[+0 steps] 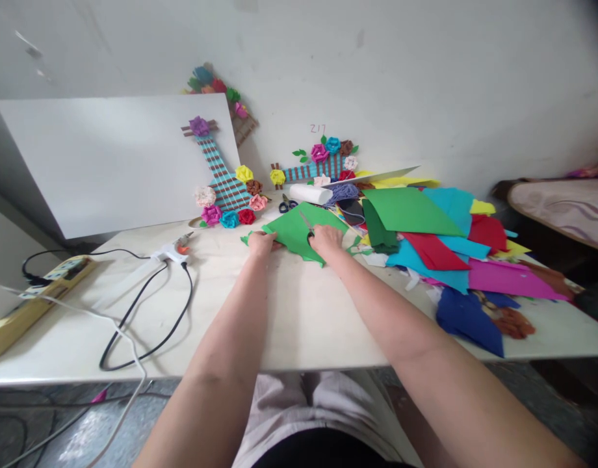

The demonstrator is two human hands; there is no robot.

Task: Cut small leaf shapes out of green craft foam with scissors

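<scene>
A green sheet of paper (294, 226) with jagged cut edges lies in front of me on the white table. My left hand (262, 242) is closed on its left edge, thumb on top. My right hand (327, 242) is wrapped round the handles of a pair of scissors (306, 220), whose blades point away from me over the green paper. How far the blades are apart is hard to make out. A second pair of scissors with dark handles (287, 204) lies just behind the sheet, beside a white roll (309, 194).
To the right is a heap of coloured paper, with a magenta sheet (513, 278) and blue paper (469, 318). At left are a hot glue gun (175, 250), its looping cable and a power strip (40, 299). Flower-decorated guitar shapes (225, 182) lean at the back near a white board (118, 162).
</scene>
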